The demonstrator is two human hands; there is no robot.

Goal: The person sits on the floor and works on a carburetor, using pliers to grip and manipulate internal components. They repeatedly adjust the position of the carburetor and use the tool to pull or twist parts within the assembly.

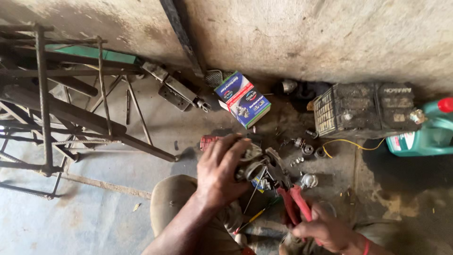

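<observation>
Where a stained wall (302,33) meets the dusty concrete floor (94,212), a rusty frame (71,118) lies at nine o'clock, a box (243,99) at twelve, a battery (365,108) at two and a green jug (424,132) at three. Centre, the left hand (219,172) comes from six o'clock, fingers clamped over a metal part (257,165). At five o'clock the right hand (325,229) grips red pliers (292,198), whose nose touches the part.
</observation>
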